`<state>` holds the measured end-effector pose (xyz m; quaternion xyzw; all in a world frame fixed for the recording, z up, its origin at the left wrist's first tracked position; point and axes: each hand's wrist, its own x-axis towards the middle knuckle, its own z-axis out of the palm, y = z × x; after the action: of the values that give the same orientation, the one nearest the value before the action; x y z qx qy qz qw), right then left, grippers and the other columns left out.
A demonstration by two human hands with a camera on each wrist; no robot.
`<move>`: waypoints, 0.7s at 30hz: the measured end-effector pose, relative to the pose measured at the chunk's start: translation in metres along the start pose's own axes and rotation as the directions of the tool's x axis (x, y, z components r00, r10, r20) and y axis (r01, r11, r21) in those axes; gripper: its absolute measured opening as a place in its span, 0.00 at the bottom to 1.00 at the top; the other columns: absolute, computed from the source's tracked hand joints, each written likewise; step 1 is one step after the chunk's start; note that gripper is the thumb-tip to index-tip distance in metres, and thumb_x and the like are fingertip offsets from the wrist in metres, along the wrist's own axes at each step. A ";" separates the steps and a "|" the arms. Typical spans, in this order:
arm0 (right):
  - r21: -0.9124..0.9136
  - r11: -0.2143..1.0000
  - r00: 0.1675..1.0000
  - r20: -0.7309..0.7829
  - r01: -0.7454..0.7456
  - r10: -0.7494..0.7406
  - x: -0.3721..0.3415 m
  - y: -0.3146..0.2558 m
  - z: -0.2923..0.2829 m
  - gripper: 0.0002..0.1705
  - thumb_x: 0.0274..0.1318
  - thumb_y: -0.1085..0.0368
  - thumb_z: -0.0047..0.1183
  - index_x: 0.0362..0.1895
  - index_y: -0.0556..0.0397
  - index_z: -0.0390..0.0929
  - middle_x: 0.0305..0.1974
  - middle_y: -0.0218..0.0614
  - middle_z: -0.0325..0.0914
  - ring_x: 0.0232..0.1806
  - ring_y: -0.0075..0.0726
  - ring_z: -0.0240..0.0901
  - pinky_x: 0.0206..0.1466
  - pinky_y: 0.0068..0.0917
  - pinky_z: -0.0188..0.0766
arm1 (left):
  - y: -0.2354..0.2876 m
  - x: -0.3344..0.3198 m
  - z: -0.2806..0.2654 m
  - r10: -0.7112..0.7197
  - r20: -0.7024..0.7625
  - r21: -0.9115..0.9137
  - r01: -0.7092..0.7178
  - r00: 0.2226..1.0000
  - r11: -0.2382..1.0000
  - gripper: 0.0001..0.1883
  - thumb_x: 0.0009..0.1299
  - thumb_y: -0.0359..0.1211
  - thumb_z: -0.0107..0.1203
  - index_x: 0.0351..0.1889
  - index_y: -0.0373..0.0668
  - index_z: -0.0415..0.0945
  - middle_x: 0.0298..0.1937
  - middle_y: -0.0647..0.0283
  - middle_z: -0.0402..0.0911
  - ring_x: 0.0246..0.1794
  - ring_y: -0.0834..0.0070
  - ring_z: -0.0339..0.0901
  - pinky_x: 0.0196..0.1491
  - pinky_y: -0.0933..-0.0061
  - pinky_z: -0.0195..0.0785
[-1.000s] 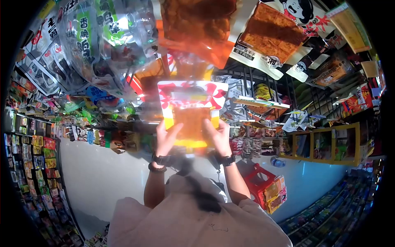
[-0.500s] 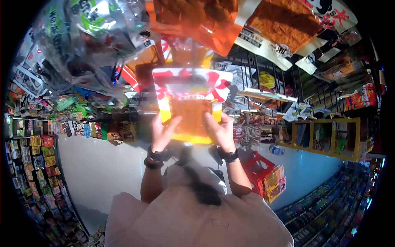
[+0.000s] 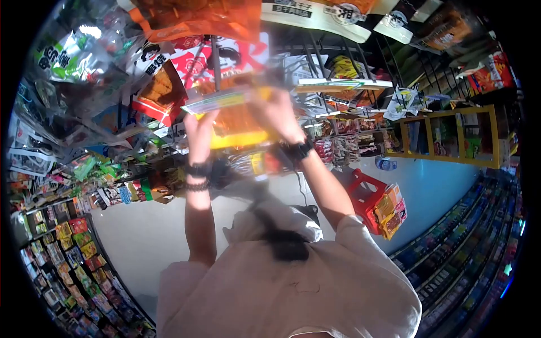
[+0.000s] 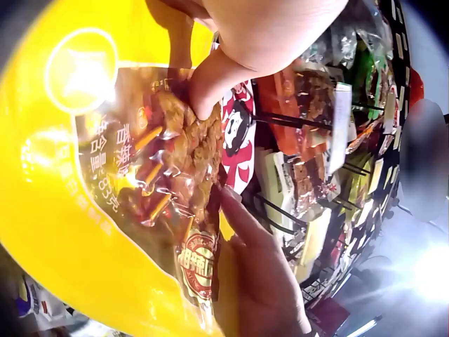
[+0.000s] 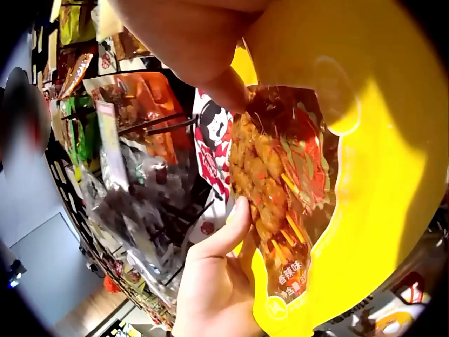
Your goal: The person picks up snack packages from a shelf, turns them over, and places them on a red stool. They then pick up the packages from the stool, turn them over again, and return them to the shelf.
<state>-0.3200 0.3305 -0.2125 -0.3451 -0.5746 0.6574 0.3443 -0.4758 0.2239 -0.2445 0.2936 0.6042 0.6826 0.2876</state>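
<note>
Both hands hold a snack bag (image 3: 239, 141) upright by its two sides at the shelf. Its yellow lower part and clear window, with brown skewered pieces inside, fill much of the left wrist view, where the yellow film (image 4: 63, 246) lies close. My left hand (image 3: 200, 132) grips the left edge, thumb on the front. My right hand (image 3: 279, 115), blurred, holds the opposite edge. A price-tag strip (image 3: 217, 102) crosses in front of the bag. Above it, red-and-white packaging with a cartoon face (image 5: 216, 126) meets a metal display rod (image 5: 158, 126).
An orange bag (image 3: 197, 19) hangs overhead, with clear bags (image 3: 84, 67) crowding the left. More rods and a tag strip (image 3: 344, 85) project at the right. A red basket (image 3: 366, 194) with packets beside it stands on the floor behind, near a yellow-framed rack (image 3: 451, 135).
Both hands have carried the bag upward and forward to the shelf, arms more stretched. The bag's upper part has passed behind the tag strip. The head view has shifted.
</note>
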 end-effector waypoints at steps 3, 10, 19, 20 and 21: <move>-0.409 0.846 0.938 0.089 0.342 -0.336 0.054 0.039 -0.003 0.14 0.59 0.60 0.57 0.37 0.61 0.78 0.28 0.36 0.79 0.28 0.28 0.73 0.32 0.28 0.69 | -0.029 0.036 -0.006 -0.092 -0.036 0.046 0.093 0.995 0.995 0.18 0.67 0.31 0.61 0.52 0.36 0.74 0.46 0.65 0.79 0.42 0.80 0.73 0.47 0.75 0.67; -0.289 0.859 0.897 -0.002 0.422 -0.441 0.078 0.055 -0.008 0.21 0.54 0.63 0.60 0.48 0.61 0.71 0.39 0.42 0.79 0.38 0.32 0.74 0.41 0.30 0.70 | -0.045 0.078 -0.005 0.002 -0.072 0.158 0.009 0.997 0.987 0.21 0.62 0.37 0.68 0.46 0.37 0.71 0.35 0.66 0.75 0.32 0.80 0.71 0.36 0.75 0.67; 0.057 0.998 0.996 -0.087 -0.032 0.037 -0.109 0.019 -0.111 0.12 0.65 0.67 0.50 0.49 0.60 0.74 0.43 0.32 0.78 0.46 0.22 0.72 0.50 0.22 0.70 | -0.021 -0.037 0.002 0.397 -0.241 0.434 -0.268 0.886 0.860 0.20 0.65 0.18 0.56 0.55 0.32 0.68 0.52 0.58 0.77 0.52 0.76 0.73 0.55 0.76 0.65; 0.015 0.999 0.993 -0.112 -0.045 0.047 -0.135 0.021 -0.128 0.11 0.65 0.67 0.50 0.47 0.60 0.74 0.40 0.30 0.78 0.44 0.21 0.72 0.49 0.22 0.70 | -0.020 -0.059 0.011 0.358 -0.245 0.373 -0.254 0.901 0.892 0.18 0.66 0.19 0.55 0.55 0.32 0.68 0.52 0.59 0.77 0.52 0.75 0.73 0.57 0.75 0.65; -0.032 0.997 0.987 -0.150 -0.067 0.061 -0.162 0.029 -0.147 0.10 0.66 0.66 0.49 0.46 0.60 0.75 0.38 0.29 0.78 0.42 0.20 0.71 0.48 0.21 0.70 | -0.021 -0.082 0.022 0.308 -0.239 0.305 -0.230 0.921 0.924 0.17 0.67 0.19 0.54 0.54 0.32 0.68 0.51 0.59 0.77 0.53 0.75 0.72 0.58 0.75 0.65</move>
<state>-0.1123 0.2662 -0.2465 -0.4178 -0.5480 0.6297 0.3586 -0.4043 0.1791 -0.2677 0.3106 0.6800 0.6616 0.0581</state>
